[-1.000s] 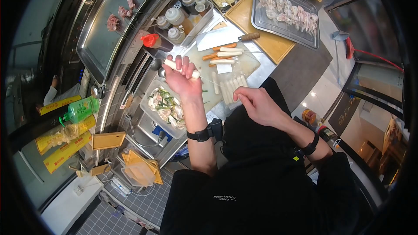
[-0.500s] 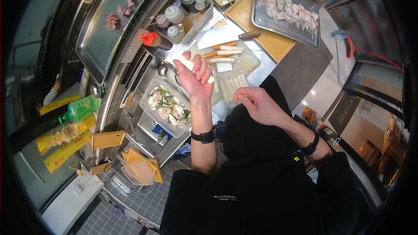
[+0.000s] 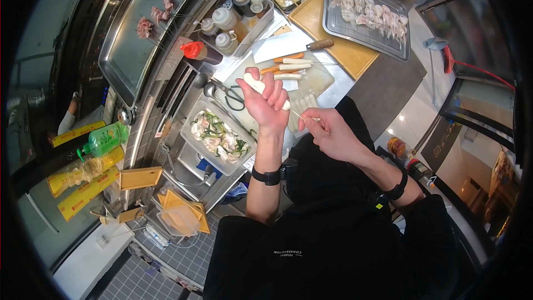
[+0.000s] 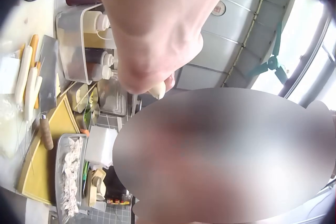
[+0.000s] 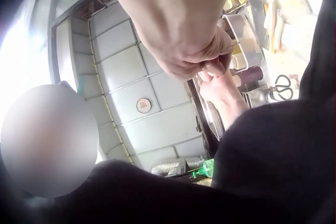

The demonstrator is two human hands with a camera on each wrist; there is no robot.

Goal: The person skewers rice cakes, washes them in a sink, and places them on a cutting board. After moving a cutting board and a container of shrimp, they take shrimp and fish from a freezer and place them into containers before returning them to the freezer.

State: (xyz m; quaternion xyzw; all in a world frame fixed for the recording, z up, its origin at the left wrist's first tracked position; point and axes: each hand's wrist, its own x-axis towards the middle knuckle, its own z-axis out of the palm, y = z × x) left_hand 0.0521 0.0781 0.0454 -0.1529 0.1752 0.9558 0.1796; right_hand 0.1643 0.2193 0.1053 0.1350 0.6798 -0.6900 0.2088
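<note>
Holds white stick (image 3: 255,83) in left grip (image 3: 267,105), slanted lengthwise toward right grip (image 3: 332,134), roughly in line with skewer (image 3: 296,114) pinched there.

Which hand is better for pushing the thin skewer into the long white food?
Probably the right hand: its fingers pinch the thin skewer, which points at the near end of the white food. The left hand is busy gripping that food.
</note>
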